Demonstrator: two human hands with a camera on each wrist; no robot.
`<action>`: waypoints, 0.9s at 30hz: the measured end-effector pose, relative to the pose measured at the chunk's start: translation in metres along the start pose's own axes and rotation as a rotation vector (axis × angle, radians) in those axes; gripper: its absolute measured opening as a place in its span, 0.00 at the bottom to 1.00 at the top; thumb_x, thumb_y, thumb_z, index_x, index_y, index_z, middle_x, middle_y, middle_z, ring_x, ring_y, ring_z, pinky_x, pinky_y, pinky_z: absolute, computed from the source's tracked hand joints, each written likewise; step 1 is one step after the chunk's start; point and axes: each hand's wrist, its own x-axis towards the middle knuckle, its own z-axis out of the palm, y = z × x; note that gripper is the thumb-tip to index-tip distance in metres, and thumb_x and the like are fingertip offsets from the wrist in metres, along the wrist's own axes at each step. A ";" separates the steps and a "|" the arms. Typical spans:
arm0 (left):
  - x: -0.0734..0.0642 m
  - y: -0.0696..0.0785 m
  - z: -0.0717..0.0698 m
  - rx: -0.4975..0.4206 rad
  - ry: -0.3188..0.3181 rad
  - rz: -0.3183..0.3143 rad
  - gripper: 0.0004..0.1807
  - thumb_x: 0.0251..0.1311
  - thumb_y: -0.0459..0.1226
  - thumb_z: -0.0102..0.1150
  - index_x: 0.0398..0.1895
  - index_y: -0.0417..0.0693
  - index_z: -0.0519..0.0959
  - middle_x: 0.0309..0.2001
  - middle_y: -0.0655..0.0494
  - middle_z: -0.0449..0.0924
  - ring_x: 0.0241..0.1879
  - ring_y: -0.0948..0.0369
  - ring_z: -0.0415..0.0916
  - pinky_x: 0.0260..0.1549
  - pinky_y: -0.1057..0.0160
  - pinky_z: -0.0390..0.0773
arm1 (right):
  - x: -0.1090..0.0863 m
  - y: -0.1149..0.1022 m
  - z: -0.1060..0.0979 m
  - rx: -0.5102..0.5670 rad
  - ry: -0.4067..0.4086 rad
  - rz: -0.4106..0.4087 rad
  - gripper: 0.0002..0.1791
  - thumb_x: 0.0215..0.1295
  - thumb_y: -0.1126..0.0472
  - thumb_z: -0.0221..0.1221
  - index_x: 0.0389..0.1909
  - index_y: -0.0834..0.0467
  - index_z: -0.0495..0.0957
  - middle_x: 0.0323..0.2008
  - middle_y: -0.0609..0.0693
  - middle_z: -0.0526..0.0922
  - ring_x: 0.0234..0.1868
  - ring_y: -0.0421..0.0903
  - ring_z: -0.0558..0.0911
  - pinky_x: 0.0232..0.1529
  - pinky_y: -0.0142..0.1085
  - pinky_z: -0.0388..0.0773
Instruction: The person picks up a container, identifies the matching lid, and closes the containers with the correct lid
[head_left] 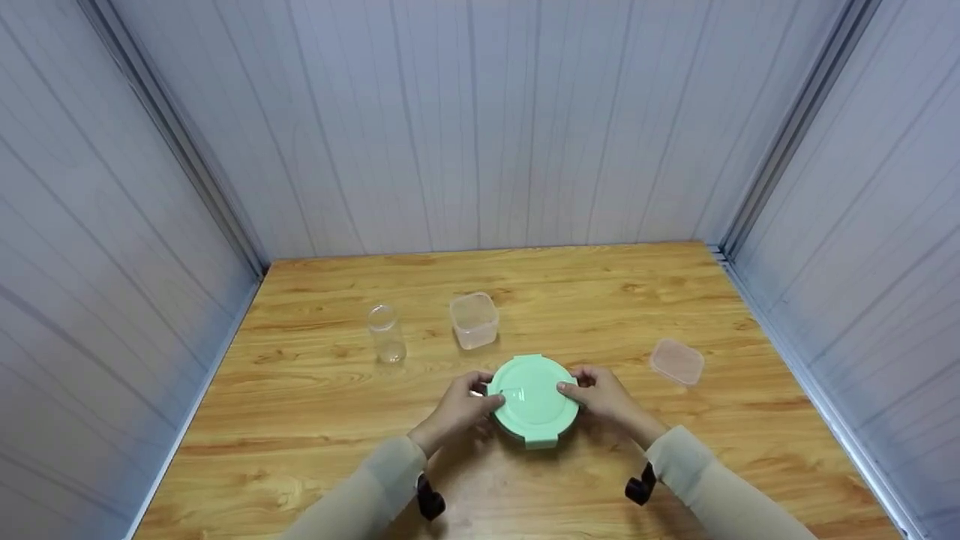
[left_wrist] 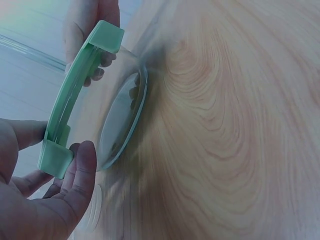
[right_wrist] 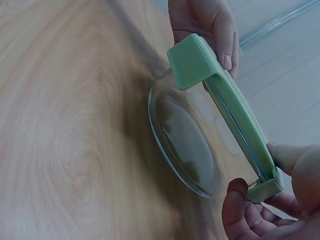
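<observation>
A round light-green lid (head_left: 534, 397) with side clips lies level above a clear glass bowl (right_wrist: 182, 142) on the wooden table. My left hand (head_left: 463, 405) grips the lid's left edge, thumb on top and fingers curled below around a clip (left_wrist: 56, 159). On the opposite edge, my right hand (head_left: 609, 396) holds it the same way, its fingers under another clip (right_wrist: 266, 190). The clip facing me hangs down at the front. From above, the lid hides most of the bowl; whether it sits tight on the rim I cannot tell.
Behind the left hand stands a clear cylindrical jar (head_left: 387, 335). A clear square plastic box (head_left: 475, 324) is beyond the lid, and a flat translucent square lid (head_left: 677, 361) lies to the right. Pale panel walls (head_left: 480, 127) enclose the table's back and sides.
</observation>
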 end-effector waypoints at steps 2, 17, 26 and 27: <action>0.000 0.001 0.001 0.001 -0.004 -0.001 0.23 0.69 0.34 0.69 0.63 0.33 0.78 0.49 0.45 0.77 0.36 0.58 0.79 0.34 0.60 0.88 | -0.001 0.001 0.000 0.000 -0.001 -0.008 0.12 0.75 0.60 0.68 0.45 0.67 0.83 0.32 0.47 0.79 0.35 0.42 0.74 0.35 0.29 0.73; 0.015 0.027 0.003 0.000 0.000 -0.045 0.27 0.71 0.37 0.68 0.68 0.33 0.76 0.54 0.41 0.76 0.43 0.55 0.81 0.47 0.52 0.91 | 0.002 -0.012 -0.017 0.023 0.047 0.053 0.15 0.77 0.56 0.67 0.51 0.66 0.82 0.37 0.50 0.80 0.35 0.42 0.78 0.35 0.34 0.81; 0.029 0.047 0.001 -0.003 0.020 0.055 0.25 0.72 0.37 0.65 0.67 0.32 0.76 0.55 0.39 0.78 0.37 0.56 0.82 0.36 0.60 0.88 | 0.010 -0.028 -0.032 0.127 0.052 0.005 0.19 0.79 0.57 0.65 0.59 0.69 0.79 0.37 0.49 0.80 0.29 0.41 0.80 0.29 0.35 0.81; 0.031 0.049 0.001 -0.003 0.018 0.070 0.24 0.72 0.36 0.65 0.66 0.32 0.76 0.54 0.38 0.78 0.36 0.56 0.82 0.35 0.60 0.88 | 0.011 -0.029 -0.034 0.133 0.054 -0.003 0.20 0.79 0.57 0.65 0.59 0.69 0.79 0.37 0.49 0.80 0.29 0.41 0.80 0.29 0.35 0.81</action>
